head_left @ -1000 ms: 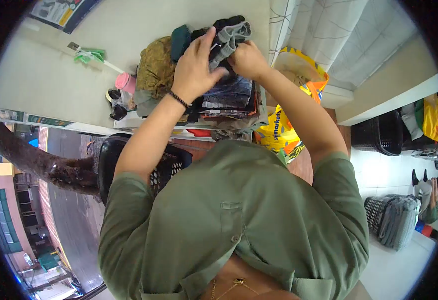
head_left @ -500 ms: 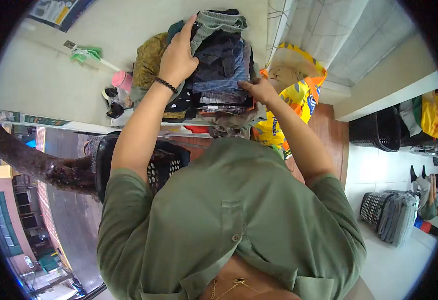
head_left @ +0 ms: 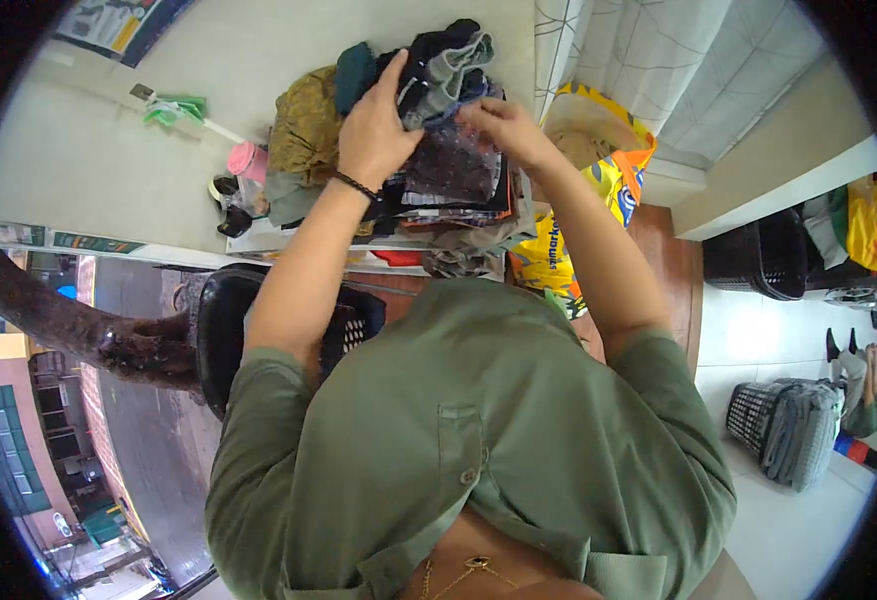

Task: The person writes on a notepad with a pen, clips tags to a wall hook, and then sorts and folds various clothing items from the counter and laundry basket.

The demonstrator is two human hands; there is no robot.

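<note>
A tall stack of folded clothes (head_left: 458,180) stands against the white wall. On its far part lie a bunched black garment with a grey waistband (head_left: 448,75) and some dark blue cloth. My left hand (head_left: 380,135), with a black bead bracelet at the wrist, rests on the pile's left side, index finger stretched and thumb apart. At the right side my right hand (head_left: 503,130) pinches the edge of the dark blue cloth, its fingertips slightly blurred. Below it shows a dark patterned garment (head_left: 448,170). To the left sit an olive-brown garment (head_left: 306,125) and a dark teal one (head_left: 354,78).
A yellow shopping bag (head_left: 558,250) stands right of the stack. A pink cup-like object (head_left: 246,160) is at the left. Black baskets (head_left: 758,255) and a basket with grey folded cloth (head_left: 798,430) are on the right floor, where another person (head_left: 863,390) is partly visible.
My right hand has moved up and away from me, pulling the dark blue cloth back and uncovering the patterned garment. My left hand has shifted right, and the grey-banded garment is more bunched.
</note>
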